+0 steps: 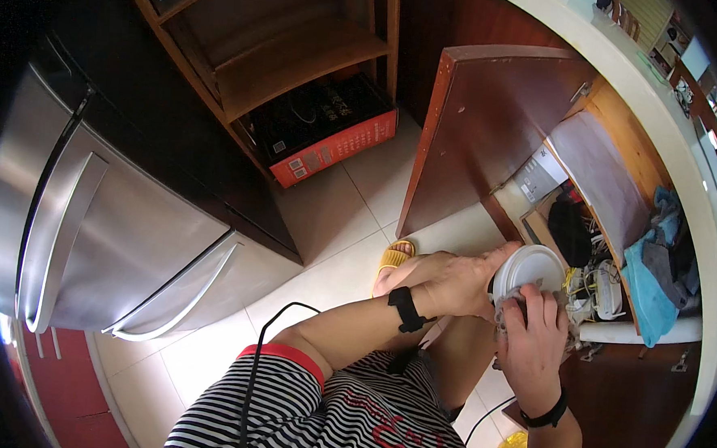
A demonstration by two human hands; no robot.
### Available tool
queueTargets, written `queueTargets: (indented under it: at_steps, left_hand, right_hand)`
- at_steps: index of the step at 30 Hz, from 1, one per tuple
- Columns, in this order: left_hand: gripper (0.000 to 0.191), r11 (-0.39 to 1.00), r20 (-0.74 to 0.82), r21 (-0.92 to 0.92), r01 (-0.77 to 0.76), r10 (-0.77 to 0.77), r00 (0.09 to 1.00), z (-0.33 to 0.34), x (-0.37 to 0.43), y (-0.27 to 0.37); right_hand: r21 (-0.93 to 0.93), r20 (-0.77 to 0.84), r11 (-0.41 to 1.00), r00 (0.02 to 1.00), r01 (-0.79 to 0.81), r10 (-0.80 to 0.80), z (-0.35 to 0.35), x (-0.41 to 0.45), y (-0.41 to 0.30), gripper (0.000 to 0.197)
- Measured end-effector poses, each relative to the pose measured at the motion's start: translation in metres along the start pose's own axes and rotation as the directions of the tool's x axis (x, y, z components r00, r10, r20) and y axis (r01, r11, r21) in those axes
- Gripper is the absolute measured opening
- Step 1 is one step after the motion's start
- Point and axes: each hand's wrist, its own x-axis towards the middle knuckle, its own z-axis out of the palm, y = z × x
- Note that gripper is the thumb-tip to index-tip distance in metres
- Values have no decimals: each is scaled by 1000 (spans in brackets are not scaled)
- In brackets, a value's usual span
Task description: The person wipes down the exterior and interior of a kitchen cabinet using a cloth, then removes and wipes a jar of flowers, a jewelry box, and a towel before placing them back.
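Observation:
A round object with a white lid (531,271) is in my left hand (466,281), whose fingers and thumb lie around its near side and rim. My right hand (533,339) presses a crumpled grey cloth (508,305) to the object's lower edge. Both hands are in front of an open cabinet, close to its lower shelf. What lies under the lid is mostly hidden by my hands. Black straps are on both wrists.
The dark red cabinet door (491,127) stands open. Inside are white devices with cables (607,292), a box (540,173) and blue cloths (650,288) over the shelf edge. A steel refrigerator (146,213) is at left; a red-sided box (338,144) sits under a wooden shelf.

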Motion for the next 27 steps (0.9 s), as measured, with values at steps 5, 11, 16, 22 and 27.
queueTargets:
  at_steps: [5, 11, 16, 22, 27]
  left_hand:
    - [101, 998, -41, -14, -53, 53, 998, 10, 3, -18]
    - [105, 998, -31, -61, 3, -5, 999, 16, 7, -12]
    - [103, 998, -80, 8, -64, 64, 995, 25, 2, -26]
    - [105, 986, -100, 103, -135, 145, 984, 30, -2, -35]
    - [103, 990, -77, 81, -113, 119, 990, 26, -7, -22]
  right_hand:
    - [18, -44, 1000, 999, 13, -12, 0, -14, 8, 24]
    - [283, 6, 959, 1000, -31, 31, -20, -23, 43, 33]
    - [213, -273, 974, 962, 78, -17, -32, 16, 38, 32]
    - [271, -123, 958, 990, 99, -67, 9, 33, 35, 29]
    - [328, -46, 939, 991, -104, 126, 10, 19, 79, 24]
